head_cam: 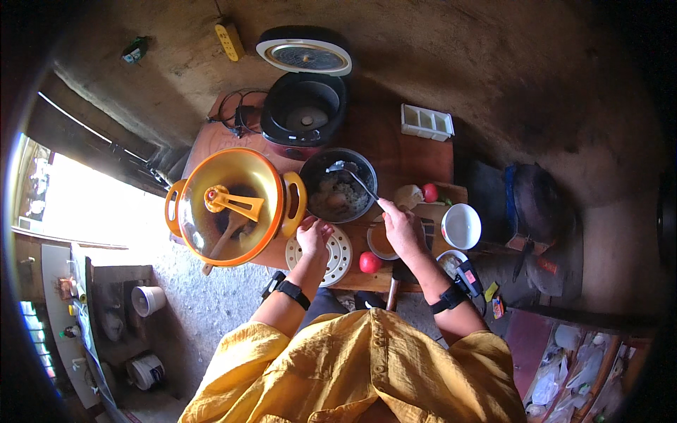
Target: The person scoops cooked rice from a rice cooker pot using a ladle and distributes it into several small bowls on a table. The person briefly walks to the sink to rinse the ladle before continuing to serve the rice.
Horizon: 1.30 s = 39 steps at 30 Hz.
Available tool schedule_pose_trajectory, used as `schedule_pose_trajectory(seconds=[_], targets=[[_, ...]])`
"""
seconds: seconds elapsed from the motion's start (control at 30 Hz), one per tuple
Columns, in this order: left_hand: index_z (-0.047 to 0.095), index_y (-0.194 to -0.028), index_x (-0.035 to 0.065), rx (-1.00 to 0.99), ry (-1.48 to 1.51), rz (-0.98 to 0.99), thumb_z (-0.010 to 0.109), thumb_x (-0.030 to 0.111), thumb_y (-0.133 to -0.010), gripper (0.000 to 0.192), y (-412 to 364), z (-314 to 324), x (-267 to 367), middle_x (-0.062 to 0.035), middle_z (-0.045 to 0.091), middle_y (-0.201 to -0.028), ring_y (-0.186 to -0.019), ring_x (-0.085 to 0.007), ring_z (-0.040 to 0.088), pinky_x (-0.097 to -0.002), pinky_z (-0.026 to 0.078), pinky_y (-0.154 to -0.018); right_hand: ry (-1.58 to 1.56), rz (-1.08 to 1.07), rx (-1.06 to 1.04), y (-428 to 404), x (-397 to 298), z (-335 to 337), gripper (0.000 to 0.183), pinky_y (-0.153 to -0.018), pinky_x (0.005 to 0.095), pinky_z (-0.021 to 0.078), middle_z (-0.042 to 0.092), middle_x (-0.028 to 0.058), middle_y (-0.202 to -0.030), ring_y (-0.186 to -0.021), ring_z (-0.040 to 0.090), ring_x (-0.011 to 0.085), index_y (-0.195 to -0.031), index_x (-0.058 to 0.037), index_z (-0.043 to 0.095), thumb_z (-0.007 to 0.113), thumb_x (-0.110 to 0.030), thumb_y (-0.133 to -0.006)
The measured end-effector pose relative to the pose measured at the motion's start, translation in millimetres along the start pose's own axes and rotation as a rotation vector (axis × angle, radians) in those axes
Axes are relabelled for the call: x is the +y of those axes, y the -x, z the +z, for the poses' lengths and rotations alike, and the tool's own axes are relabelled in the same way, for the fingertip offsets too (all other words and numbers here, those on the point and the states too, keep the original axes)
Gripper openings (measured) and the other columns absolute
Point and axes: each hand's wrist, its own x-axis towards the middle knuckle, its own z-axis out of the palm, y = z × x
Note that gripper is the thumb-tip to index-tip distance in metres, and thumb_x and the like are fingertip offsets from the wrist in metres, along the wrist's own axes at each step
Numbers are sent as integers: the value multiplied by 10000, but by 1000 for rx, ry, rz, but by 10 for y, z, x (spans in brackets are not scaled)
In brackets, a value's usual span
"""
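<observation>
My right hand (401, 227) grips the handle of a metal spoon (359, 181), whose bowl is inside a dark round pot (373, 177). Cooked rice (344, 203) and a brownish lump lie in that pot. Near the pot's lower left rim is my left hand (316, 235), fingers loosely curled; whether it touches the rim I cannot tell. Under that hand lies a white perforated steamer plate (338, 259). To the left stands a large yellow-orange pot (278, 232) under a glass lid (193, 195), with a wooden spoon (225, 240) seen beneath or through the glass.
Behind the dark pot stands a rice cooker (272, 119) with its lid (307, 55) up. A white divided tray (427, 122) is at the back right. Tomatoes (370, 262), a white bowl (461, 226) and a cutting board (449, 193) are at the right. A power strip (229, 42) hangs on the wall.
</observation>
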Motion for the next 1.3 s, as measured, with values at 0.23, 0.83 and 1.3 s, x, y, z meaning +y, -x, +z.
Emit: schedule_pose_trajectory(seconds=[0.23,0.83,1.3], targets=[[511,-866,59,24,1,-53,562,5,-822,86,38,-17,2,-51,584,-682,-534,-143,579,-250,518,-475,-105,109,-119,2,-155,-201,289,-762,381,497,626,201,-993,-897,611,362,-1131,-63,583,495,-25,-859],[535,-870,71,-17,-19,-127,568,30,-819,73,148,-14,143,-43,593,-675,-540,-134,590,-261,534,-506,-480,8,-33,215,121,-28,267,-764,328,497,641,189,-1000,-905,636,274,-1112,-3,587,509,-24,-858],[522,-849,66,-44,-4,-125,575,15,-811,83,123,-3,120,-46,581,-678,-536,-129,573,-249,525,-491,-471,115,-189,-8,208,-82,258,-739,284,479,653,136,-936,-837,615,195,-1090,9,601,493,-24,-858]])
